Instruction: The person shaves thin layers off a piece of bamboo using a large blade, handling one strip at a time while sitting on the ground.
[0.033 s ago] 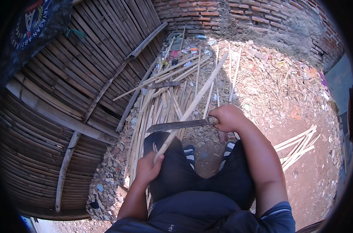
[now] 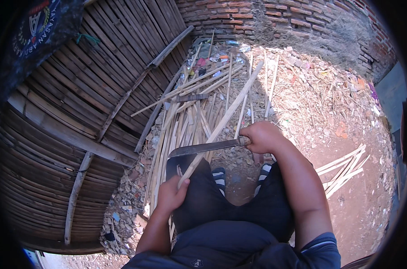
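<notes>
My left hand (image 2: 172, 194) is closed around the near end of a long pale bamboo strip (image 2: 234, 105), by my left thigh. The strip slants away from me, up and to the right. In my right hand (image 2: 262, 138) is the handle of a machete (image 2: 206, 146). Its long dark blade points left and lies across the strip, a short way beyond my left hand. The blade seems to touch the strip.
Many bamboo strips (image 2: 171, 136) lie piled ahead and left, with a dark wooden block (image 2: 190, 97) among them. Another bundle (image 2: 342, 172) rests on the dirt at right. A bamboo-slat wall (image 2: 51, 161) stands left; a brick wall (image 2: 297, 18) closes the far side.
The machete has shifted very slightly toward me along the strip, its tip a touch lower. Both hands keep their hold.
</notes>
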The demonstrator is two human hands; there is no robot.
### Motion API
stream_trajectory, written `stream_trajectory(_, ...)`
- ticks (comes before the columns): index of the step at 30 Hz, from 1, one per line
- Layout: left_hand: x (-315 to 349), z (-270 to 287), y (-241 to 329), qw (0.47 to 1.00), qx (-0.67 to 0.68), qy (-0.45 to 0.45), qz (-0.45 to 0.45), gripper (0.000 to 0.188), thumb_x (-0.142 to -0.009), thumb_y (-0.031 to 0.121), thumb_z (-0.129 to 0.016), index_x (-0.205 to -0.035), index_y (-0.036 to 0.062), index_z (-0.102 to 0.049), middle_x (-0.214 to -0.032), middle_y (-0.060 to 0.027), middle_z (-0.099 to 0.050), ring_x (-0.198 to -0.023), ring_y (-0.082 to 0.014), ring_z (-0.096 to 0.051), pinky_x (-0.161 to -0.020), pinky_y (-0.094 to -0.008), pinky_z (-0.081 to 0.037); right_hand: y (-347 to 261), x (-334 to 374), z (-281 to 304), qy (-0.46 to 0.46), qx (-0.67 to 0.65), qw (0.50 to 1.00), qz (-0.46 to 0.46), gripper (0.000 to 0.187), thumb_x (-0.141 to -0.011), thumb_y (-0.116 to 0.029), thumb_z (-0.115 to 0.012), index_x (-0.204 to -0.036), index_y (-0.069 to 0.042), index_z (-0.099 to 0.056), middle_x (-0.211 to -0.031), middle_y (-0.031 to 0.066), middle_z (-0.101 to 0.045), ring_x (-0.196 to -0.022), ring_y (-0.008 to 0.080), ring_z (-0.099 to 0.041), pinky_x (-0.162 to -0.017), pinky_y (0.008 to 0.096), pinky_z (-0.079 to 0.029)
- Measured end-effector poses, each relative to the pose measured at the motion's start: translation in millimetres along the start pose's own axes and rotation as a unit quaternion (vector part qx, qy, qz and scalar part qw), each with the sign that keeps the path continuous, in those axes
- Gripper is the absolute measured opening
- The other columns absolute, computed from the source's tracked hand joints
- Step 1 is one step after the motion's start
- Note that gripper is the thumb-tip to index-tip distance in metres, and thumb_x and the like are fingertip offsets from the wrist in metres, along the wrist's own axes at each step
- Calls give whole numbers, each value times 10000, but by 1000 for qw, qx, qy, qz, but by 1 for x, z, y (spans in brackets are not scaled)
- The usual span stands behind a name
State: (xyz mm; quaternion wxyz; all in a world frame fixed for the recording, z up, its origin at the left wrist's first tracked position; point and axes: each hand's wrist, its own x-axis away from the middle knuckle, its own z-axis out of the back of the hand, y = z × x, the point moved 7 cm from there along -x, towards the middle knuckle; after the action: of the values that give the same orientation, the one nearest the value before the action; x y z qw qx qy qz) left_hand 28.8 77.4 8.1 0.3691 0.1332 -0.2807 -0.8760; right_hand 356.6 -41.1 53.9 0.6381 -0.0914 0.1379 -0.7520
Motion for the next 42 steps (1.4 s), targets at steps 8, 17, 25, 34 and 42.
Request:
stream_trajectory(8, 0, -1, 2, 1000, -4, 8, -2, 393, -1039, 424, -653, -1021, 39, -728, -802, -236, -714, -799, -466, -720, -699, -512, -550, 118, 33, 32, 135, -98, 949, -266, 415, -863, -355, -819, -1174, -90, -743, -1052, 215, -759, -1032, 416, -721, -901, 503, -571)
stream_trajectory(17, -2, 0, 0, 1000, 1, -10, 9, 392, -1042, 417, -649, -1006, 35, -729, -774, -241, -703, -772, -464, -717, -679, -506, -547, 33, 5, 3, 34, -6, 998, -57, 336, -834, -318, -851, -1038, -77, -737, -901, 205, -737, -896, 425, -720, -808, 494, -565)
stream_trajectory(25, -1, 2, 8, 1000, -7, 5, -6, 386, -1037, 407, -658, -993, 30, -727, -766, -237, -701, -769, -459, -717, -682, -491, -546, 103, 23, 25, 114, -66, 964, -230, 401, -859, -322, -827, -1183, -107, -733, -1028, 206, -754, -999, 415, -721, -878, 499, -572)
stream_trajectory(34, -3, -3, 1, 1000, 12, 7, -12, 366, -1035, 385, -685, -967, 26, -718, -666, -180, -640, -621, -315, -651, -606, -423, -496, 45, 12, 10, 28, 3, 992, -120, 364, -856, -297, -808, -1163, -114, -740, -993, 191, -754, -998, 406, -728, -869, 502, -582)
stream_trajectory(42, 0, 2, 7, 1000, -10, 5, -3, 386, -1029, 410, -668, -990, 28, -714, -777, -246, -703, -776, -461, -716, -683, -504, -547, 64, 2, 10, 42, -37, 987, -148, 338, -857, -296, -802, -1120, -94, -737, -1002, 187, -756, -999, 400, -728, -874, 513, -577)
